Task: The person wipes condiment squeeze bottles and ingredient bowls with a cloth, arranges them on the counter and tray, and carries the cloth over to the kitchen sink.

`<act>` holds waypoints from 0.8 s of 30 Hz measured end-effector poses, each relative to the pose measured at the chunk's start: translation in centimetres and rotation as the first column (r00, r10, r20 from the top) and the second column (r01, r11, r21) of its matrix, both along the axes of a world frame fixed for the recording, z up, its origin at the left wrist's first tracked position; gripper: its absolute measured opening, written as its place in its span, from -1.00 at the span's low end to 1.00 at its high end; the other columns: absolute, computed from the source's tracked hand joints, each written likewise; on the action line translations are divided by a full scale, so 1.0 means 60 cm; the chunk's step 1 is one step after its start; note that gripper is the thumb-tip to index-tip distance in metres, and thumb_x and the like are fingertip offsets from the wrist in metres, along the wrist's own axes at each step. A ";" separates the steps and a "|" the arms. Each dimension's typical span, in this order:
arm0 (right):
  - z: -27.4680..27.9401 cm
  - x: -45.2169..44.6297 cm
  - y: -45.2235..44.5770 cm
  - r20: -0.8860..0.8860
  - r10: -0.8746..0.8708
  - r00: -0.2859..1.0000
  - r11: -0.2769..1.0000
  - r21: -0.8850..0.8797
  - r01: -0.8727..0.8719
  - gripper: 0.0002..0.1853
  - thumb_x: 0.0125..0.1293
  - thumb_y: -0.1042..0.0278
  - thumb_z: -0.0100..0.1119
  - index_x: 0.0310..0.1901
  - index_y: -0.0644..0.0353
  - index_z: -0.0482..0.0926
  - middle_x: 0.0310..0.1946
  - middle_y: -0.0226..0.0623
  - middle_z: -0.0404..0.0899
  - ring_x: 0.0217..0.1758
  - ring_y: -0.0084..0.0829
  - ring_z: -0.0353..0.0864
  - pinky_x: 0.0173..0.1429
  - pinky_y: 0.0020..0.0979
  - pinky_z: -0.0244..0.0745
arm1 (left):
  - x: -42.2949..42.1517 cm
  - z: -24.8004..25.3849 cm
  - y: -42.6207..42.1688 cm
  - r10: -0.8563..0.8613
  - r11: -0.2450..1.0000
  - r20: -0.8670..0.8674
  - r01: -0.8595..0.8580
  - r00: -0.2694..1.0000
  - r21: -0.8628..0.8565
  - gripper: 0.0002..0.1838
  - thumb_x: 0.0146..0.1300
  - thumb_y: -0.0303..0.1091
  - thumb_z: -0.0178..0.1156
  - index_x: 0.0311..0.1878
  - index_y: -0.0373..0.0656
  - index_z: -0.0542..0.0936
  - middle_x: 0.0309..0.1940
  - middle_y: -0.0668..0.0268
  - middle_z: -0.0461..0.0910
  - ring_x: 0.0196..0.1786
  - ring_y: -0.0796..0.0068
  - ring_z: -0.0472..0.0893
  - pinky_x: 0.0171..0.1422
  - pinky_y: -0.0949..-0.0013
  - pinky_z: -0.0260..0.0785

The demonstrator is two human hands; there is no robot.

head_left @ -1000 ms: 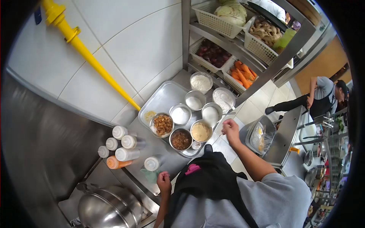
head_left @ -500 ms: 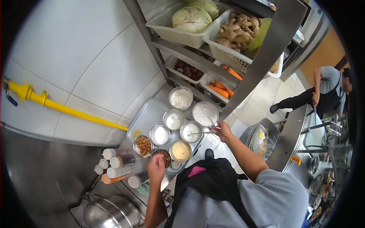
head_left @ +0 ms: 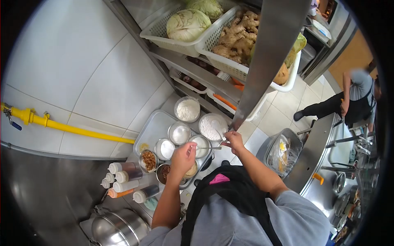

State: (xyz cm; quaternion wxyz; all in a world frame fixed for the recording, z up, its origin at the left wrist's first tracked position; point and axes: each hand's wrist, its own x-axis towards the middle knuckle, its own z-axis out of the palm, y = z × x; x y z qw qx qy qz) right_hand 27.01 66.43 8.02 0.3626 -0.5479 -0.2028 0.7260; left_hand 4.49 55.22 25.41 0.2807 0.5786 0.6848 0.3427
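My left hand [head_left: 183, 159] is raised over the bowls, its fingers closed in a pinch; what they hold, if anything, is too small to make out. It partly hides a bowl of pale yellow granules [head_left: 191, 169] and the bowl of white seasoning [head_left: 200, 145]. A metal spoon [head_left: 213, 148] rests in that white seasoning, handle pointing right. My right hand [head_left: 234, 143] is closed at the handle of a pale spoon [head_left: 221, 134] in the bowl of coarse white powder [head_left: 211, 126]. Beside these are bowls of white powder [head_left: 188, 110] and fried brown bits [head_left: 148, 160].
The bowls stand on a grey tray [head_left: 144, 130]. Squeeze bottles [head_left: 125, 176] cluster at left, by a steel domed lid [head_left: 119, 229]. A metal rack post [head_left: 266, 61] rises ahead, with cabbage [head_left: 188, 25] and ginger [head_left: 236, 39] baskets. A lined bin [head_left: 283, 149] and a co-worker [head_left: 357, 98] are right.
My left hand has moved up and right, from over the dark brown bowl to near the white seasoning. My right hand has shifted slightly left, with the metal spoon's handle end now showing free.
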 end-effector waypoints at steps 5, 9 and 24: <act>-0.007 -0.013 0.008 0.005 0.020 1.000 1.000 -0.007 -0.020 -0.80 0.14 0.46 0.28 -0.21 0.26 0.51 -0.42 -0.34 0.48 -0.45 -0.35 0.56 -0.36 -0.26 0.72 | -0.022 0.036 -0.130 -0.003 0.991 -0.022 0.001 1.000 -0.131 -0.82 0.36 -0.36 0.20 -0.07 -0.22 0.67 -0.39 0.13 0.70 -0.42 0.35 0.67 -0.28 0.36 0.49; 0.015 -0.023 0.018 0.062 -0.042 0.997 0.999 -0.011 0.043 -0.82 0.09 0.55 0.21 -0.26 0.37 0.47 -0.41 -0.24 0.47 -0.42 -0.28 0.59 -0.45 -0.17 0.70 | -0.076 0.028 -0.256 0.009 0.967 0.028 -0.002 1.000 -0.253 -0.82 0.39 -0.38 0.18 -0.06 -0.23 0.67 -0.45 0.21 0.69 -0.44 0.51 0.65 -0.28 0.42 0.48; 0.057 0.030 -0.037 0.277 -0.145 0.950 0.989 0.075 0.129 -0.92 0.14 0.59 0.13 -0.43 0.29 0.43 -0.46 -0.22 0.44 -0.50 -0.27 0.57 -0.35 -0.01 0.79 | -0.111 -0.065 -0.328 -0.167 0.950 0.346 0.245 0.923 -0.195 -0.80 0.42 -0.36 0.17 -0.02 -0.22 0.67 -0.45 0.24 0.70 -0.35 0.54 0.71 -0.24 0.44 0.50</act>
